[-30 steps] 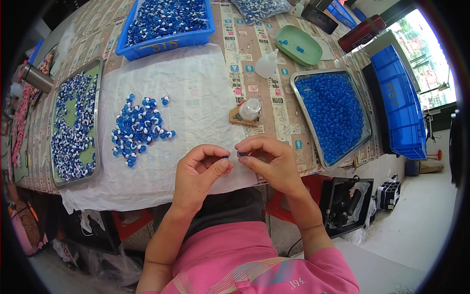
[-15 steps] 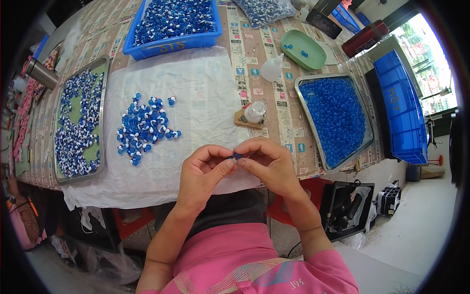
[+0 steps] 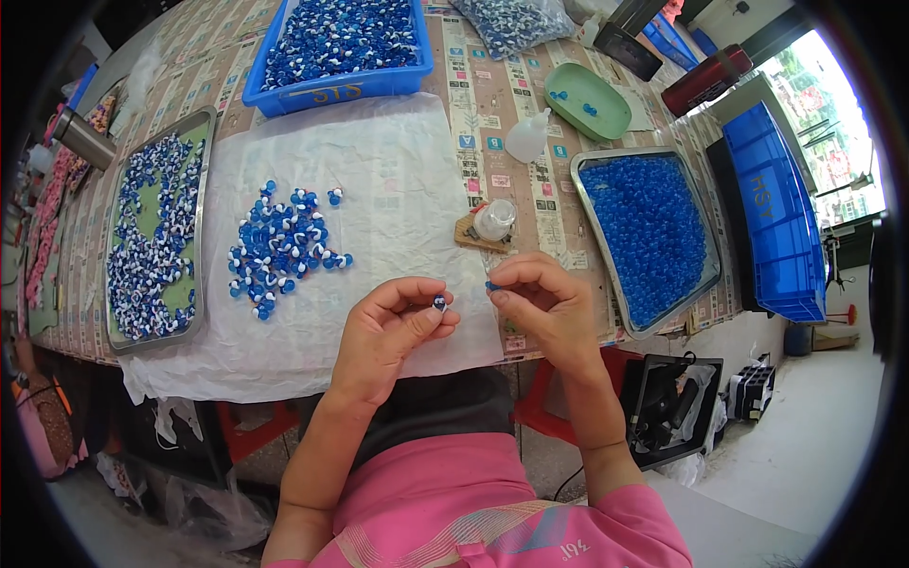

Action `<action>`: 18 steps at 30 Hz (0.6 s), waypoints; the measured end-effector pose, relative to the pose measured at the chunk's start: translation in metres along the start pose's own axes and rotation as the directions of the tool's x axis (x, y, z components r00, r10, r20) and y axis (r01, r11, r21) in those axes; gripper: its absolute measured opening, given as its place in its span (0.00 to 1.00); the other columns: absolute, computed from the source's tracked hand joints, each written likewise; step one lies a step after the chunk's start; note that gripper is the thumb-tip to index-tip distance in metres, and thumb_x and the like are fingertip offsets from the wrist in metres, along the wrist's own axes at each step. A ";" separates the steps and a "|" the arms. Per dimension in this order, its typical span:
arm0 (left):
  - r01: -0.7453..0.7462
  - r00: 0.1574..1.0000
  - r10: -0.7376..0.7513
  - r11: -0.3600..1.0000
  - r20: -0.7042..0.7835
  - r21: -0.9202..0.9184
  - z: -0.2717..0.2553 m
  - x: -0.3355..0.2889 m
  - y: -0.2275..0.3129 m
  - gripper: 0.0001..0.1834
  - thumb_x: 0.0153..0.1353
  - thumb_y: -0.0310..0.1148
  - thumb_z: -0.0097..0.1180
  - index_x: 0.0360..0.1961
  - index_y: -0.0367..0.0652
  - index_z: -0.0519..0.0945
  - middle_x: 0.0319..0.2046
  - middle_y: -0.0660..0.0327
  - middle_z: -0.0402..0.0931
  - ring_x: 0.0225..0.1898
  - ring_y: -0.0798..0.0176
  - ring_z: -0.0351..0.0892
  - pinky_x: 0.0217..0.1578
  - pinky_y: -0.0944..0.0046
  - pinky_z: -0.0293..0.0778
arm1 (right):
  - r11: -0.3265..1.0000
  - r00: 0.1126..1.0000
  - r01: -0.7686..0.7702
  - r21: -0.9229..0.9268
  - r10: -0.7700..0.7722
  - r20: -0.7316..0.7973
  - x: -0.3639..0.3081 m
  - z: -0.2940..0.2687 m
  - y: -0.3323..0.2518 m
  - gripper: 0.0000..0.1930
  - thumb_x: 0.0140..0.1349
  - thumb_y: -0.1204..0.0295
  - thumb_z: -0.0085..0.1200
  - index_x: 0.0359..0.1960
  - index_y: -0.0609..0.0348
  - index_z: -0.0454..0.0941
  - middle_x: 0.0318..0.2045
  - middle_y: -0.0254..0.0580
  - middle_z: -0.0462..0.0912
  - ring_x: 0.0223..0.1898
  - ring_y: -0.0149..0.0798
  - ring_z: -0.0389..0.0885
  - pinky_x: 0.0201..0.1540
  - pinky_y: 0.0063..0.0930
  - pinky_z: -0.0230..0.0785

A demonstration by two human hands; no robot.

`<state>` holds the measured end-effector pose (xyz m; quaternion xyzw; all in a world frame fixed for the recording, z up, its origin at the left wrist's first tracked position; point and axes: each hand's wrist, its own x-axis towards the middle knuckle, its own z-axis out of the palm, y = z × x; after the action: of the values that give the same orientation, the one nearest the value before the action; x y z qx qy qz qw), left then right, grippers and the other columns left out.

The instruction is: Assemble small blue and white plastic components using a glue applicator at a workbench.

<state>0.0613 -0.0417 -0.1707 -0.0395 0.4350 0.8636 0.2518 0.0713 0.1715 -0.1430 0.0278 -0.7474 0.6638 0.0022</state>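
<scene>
Our left hand [image 3: 379, 327] pinches blue-white piece [image 3: 439, 303], right hand [image 3: 557, 312] blue bead [image 3: 491, 286]; both nearly closed, likely for control, by table's [image 3: 559, 213] near edge.

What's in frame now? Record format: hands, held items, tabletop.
Left hand: pinches a small dark-blue-and-white piece
Right hand: pinches a blue bead
Hands: apart
White sheet: carries a loose pile of blue-and-white pieces
Left tray: more blue-and-white pieces
Right tray: many blue beads
Beyond hands: small clear jar, white bottle
Far side: full blue bin, green dish with a few blue beads
</scene>
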 end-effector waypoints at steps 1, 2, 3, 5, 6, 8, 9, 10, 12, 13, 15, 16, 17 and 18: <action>0.012 1.000 -0.012 1.000 0.006 -0.006 0.000 0.000 0.001 0.13 0.63 0.21 0.56 0.49 0.35 0.77 0.44 0.57 0.79 0.42 0.65 0.82 0.46 0.66 0.79 | 1.000 1.000 0.003 -0.005 -0.003 0.000 0.001 -0.002 -0.002 0.11 0.56 0.87 0.60 0.40 0.67 0.81 0.44 0.40 0.78 0.45 0.29 0.79 0.47 0.20 0.73; 0.023 1.000 -0.023 1.000 0.012 -0.012 -0.001 0.000 0.001 0.13 0.63 0.21 0.56 0.49 0.35 0.77 0.43 0.57 0.79 0.42 0.65 0.82 0.47 0.65 0.79 | 1.000 1.000 0.015 -0.013 -0.015 -0.016 0.002 -0.003 -0.004 0.10 0.56 0.87 0.60 0.40 0.67 0.81 0.44 0.40 0.78 0.45 0.29 0.79 0.46 0.20 0.73; 0.021 1.000 -0.020 1.000 0.018 -0.016 -0.002 0.000 0.001 0.13 0.63 0.21 0.56 0.49 0.35 0.77 0.43 0.57 0.79 0.42 0.65 0.82 0.47 0.65 0.79 | 0.999 0.999 0.028 -0.024 -0.029 -0.033 0.003 -0.006 -0.006 0.10 0.56 0.87 0.60 0.39 0.67 0.81 0.44 0.39 0.78 0.45 0.28 0.79 0.45 0.20 0.73; -0.003 0.999 0.002 1.000 0.042 0.013 -0.004 0.000 -0.002 0.12 0.62 0.21 0.57 0.48 0.36 0.77 0.42 0.58 0.79 0.41 0.65 0.82 0.46 0.66 0.79 | 0.999 0.999 0.005 -0.040 -0.007 -0.043 0.005 -0.009 -0.007 0.09 0.56 0.86 0.59 0.39 0.67 0.80 0.44 0.39 0.78 0.44 0.28 0.79 0.44 0.19 0.73; -0.005 0.999 0.005 1.000 0.047 0.010 -0.005 0.000 -0.002 0.12 0.62 0.21 0.57 0.48 0.36 0.77 0.42 0.58 0.79 0.41 0.65 0.82 0.46 0.66 0.79 | 0.999 0.999 -0.021 -0.044 0.019 -0.051 0.006 -0.008 -0.008 0.09 0.56 0.86 0.59 0.39 0.67 0.80 0.43 0.39 0.78 0.43 0.28 0.79 0.43 0.19 0.73; -0.031 0.999 0.031 0.999 0.022 0.008 -0.005 0.001 -0.001 0.10 0.64 0.23 0.57 0.46 0.36 0.77 0.42 0.58 0.79 0.41 0.65 0.82 0.46 0.65 0.79 | 0.996 0.995 -0.081 0.038 0.083 -0.057 0.009 -0.006 -0.012 0.09 0.56 0.86 0.59 0.39 0.67 0.80 0.43 0.39 0.79 0.42 0.28 0.80 0.43 0.19 0.73; -0.034 0.999 0.034 0.999 0.023 0.007 -0.004 0.001 0.001 0.10 0.64 0.23 0.57 0.46 0.36 0.77 0.42 0.58 0.79 0.41 0.65 0.82 0.46 0.65 0.79 | 0.981 0.987 -0.145 0.126 0.152 -0.054 0.009 -0.005 -0.014 0.09 0.57 0.86 0.59 0.40 0.68 0.80 0.42 0.39 0.79 0.41 0.28 0.80 0.43 0.19 0.73; -0.003 1.000 0.003 1.000 -0.003 -0.027 -0.001 0.001 0.004 0.09 0.64 0.23 0.56 0.45 0.36 0.76 0.42 0.58 0.79 0.41 0.65 0.82 0.46 0.66 0.80 | 0.982 0.987 -0.142 0.123 0.150 -0.053 0.010 -0.006 -0.014 0.09 0.57 0.86 0.59 0.40 0.68 0.80 0.42 0.39 0.79 0.41 0.28 0.80 0.43 0.19 0.73; 0.023 0.999 -0.024 0.998 -0.029 -0.063 0.000 0.001 0.007 0.08 0.65 0.24 0.55 0.45 0.37 0.76 0.41 0.58 0.79 0.41 0.64 0.82 0.45 0.66 0.80 | 0.983 0.986 -0.157 0.099 0.162 -0.038 0.010 -0.007 -0.014 0.10 0.57 0.84 0.61 0.41 0.66 0.80 0.41 0.35 0.79 0.40 0.25 0.79 0.43 0.17 0.72; 0.023 0.999 -0.025 0.997 -0.022 -0.068 -0.001 0.001 0.007 0.08 0.65 0.24 0.55 0.45 0.36 0.76 0.41 0.58 0.79 0.41 0.64 0.83 0.45 0.66 0.80 | 0.983 0.987 -0.155 0.097 0.159 -0.035 0.011 -0.007 -0.015 0.10 0.57 0.84 0.61 0.41 0.66 0.80 0.41 0.35 0.79 0.40 0.25 0.79 0.43 0.17 0.72; 0.021 1.000 -0.022 0.997 -0.018 -0.076 -0.003 0.001 0.007 0.08 0.66 0.25 0.55 0.45 0.36 0.76 0.41 0.58 0.79 0.41 0.64 0.83 0.45 0.66 0.80 | 0.997 0.997 -0.069 0.045 0.070 -0.029 0.013 -0.006 -0.016 0.09 0.56 0.85 0.60 0.40 0.68 0.79 0.42 0.39 0.79 0.40 0.27 0.80 0.42 0.18 0.73; 0.028 1.000 -0.029 0.997 -0.004 -0.074 -0.003 0.001 0.008 0.08 0.66 0.24 0.55 0.45 0.36 0.76 0.41 0.58 0.79 0.42 0.63 0.82 0.46 0.66 0.80 | 0.997 0.997 -0.068 0.044 0.069 -0.026 0.014 -0.007 -0.017 0.09 0.56 0.85 0.60 0.40 0.68 0.79 0.42 0.39 0.79 0.40 0.27 0.80 0.42 0.18 0.73; 0.036 0.999 -0.035 0.997 0.010 -0.072 -0.004 0.001 0.008 0.08 0.66 0.24 0.55 0.45 0.35 0.76 0.42 0.58 0.78 0.44 0.63 0.82 0.48 0.65 0.79 | 1.000 0.998 -0.028 0.011 0.029 -0.047 0.016 -0.007 -0.017 0.09 0.57 0.85 0.60 0.39 0.68 0.80 0.42 0.39 0.79 0.39 0.27 0.80 0.42 0.18 0.73; 0.032 0.999 -0.032 0.997 0.009 -0.073 -0.005 0.001 0.009 0.08 0.66 0.24 0.55 0.45 0.35 0.76 0.42 0.58 0.78 0.44 0.63 0.82 0.48 0.65 0.79 | 1.000 0.998 0.011 -0.022 -0.013 -0.068 0.018 -0.007 -0.018 0.08 0.57 0.85 0.59 0.39 0.68 0.80 0.42 0.39 0.79 0.39 0.28 0.80 0.42 0.18 0.73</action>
<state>0.0553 -0.0495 -0.1677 -0.0523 0.4012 0.8751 0.2656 0.0540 0.1760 -0.1233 0.0098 -0.7539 0.6562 0.0318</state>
